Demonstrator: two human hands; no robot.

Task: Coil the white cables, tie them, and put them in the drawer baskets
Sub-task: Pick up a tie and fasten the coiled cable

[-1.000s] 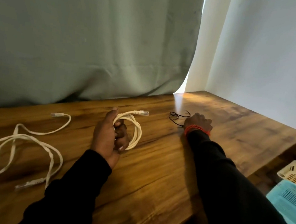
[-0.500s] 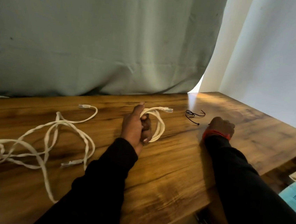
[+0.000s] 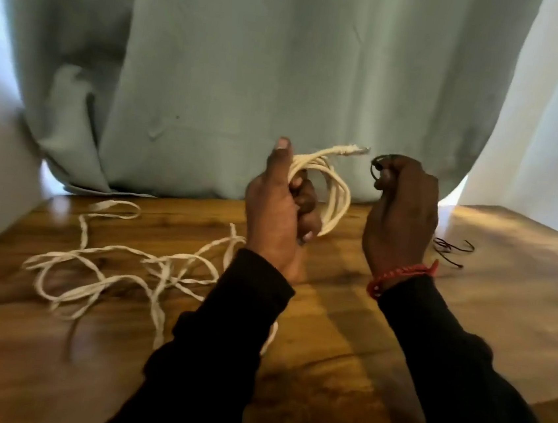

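Left of the coil (image 3: 324, 188), loose cables (image 3: 120, 263) lie uncoiled on the table (image 3: 502, 303). My left hand (image 3: 281, 211) grips the coil; my right hand (image 3: 401, 210) pinches a black tie (image 3: 377, 168). Tying and storing remain.

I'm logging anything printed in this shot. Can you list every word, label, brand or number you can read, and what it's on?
None: no readable text shows anywhere.
The coiled white cable in the left hand shows no legible print; any jacket marking is blurred.
The black tie in the right hand is plain.
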